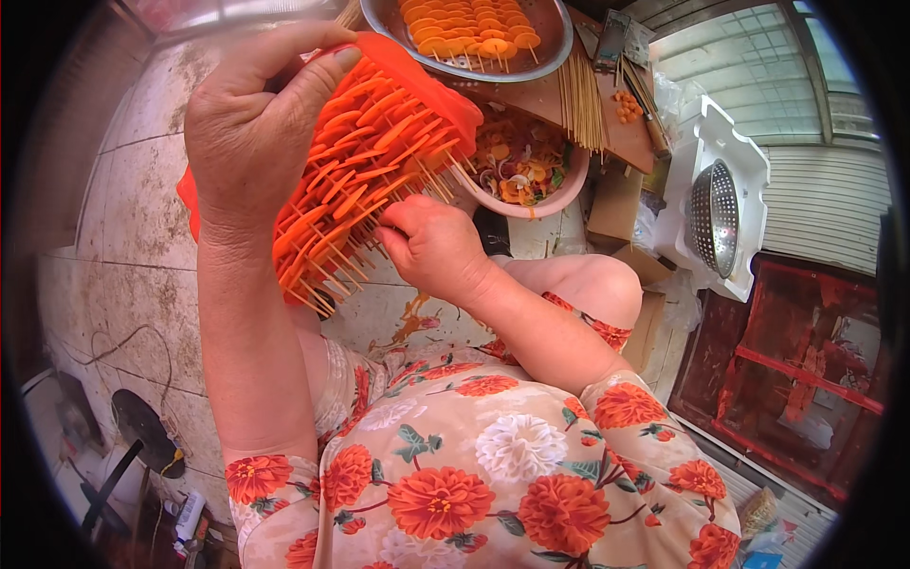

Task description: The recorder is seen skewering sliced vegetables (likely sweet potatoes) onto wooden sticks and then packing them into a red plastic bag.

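My left hand (249, 128) pinches the upper edge of a red plastic bag (426, 85) between thumb and fingers. Packed inside the bag are many skewers of orange carrot slices (355, 156), lying in slanted rows with their bare stick ends pointing down and to the right. My right hand (437, 245) is at these stick ends below the bag's opening. Its thumb and fingers are curled together around some of the bamboo sticks (345, 267); the exact grip is partly hidden. Bag and skewers are held up above my lap and the floor.
Ahead, a metal basin (466, 75) holds more carrot skewers. Bare bamboo sticks (581, 103) and carrot pieces (628, 107) lie on a wooden board (533, 99). Below stands a pink tub (569, 195) of vegetable scraps. At right, a metal colander (714, 217) rests in a white foam box (753, 171).
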Motion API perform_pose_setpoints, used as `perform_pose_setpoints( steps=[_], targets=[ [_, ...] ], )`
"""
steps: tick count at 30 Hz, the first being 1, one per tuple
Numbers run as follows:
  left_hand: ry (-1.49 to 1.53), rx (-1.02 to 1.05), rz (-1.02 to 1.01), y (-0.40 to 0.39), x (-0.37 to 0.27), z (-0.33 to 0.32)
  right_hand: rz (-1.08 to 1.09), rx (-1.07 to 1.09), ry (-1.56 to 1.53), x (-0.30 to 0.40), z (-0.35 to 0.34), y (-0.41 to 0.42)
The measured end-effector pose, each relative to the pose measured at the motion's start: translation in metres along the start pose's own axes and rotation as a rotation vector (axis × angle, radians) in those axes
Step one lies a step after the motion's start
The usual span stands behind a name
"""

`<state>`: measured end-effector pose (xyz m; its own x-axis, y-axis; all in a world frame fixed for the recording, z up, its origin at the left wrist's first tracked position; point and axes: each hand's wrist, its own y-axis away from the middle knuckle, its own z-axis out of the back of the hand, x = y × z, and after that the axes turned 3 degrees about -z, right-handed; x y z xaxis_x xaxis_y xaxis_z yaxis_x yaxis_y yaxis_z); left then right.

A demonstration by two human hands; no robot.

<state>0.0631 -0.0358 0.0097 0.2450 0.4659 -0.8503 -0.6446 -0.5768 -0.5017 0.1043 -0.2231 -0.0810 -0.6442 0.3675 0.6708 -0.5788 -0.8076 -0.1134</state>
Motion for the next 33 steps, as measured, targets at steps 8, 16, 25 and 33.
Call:
perform_pose_setpoints(
  steps=[8,16,25,33],
  targets=[
    [0.093,-0.023,-0.034,-0.003,-0.001,-0.002,-0.107,-0.037,-0.174,0.001,0.006,-0.003],
    [0.006,-0.037,0.004,-0.003,0.001,0.000,-0.187,-0.002,-0.274,0.002,-0.001,-0.009],
    [0.020,-0.032,0.040,-0.001,-0.003,-0.005,-0.249,0.046,-0.187,-0.012,0.000,-0.010],
    [0.003,-0.038,0.035,0.000,0.000,0.001,-0.218,0.256,-0.015,0.003,0.065,-0.005]
  ],
)
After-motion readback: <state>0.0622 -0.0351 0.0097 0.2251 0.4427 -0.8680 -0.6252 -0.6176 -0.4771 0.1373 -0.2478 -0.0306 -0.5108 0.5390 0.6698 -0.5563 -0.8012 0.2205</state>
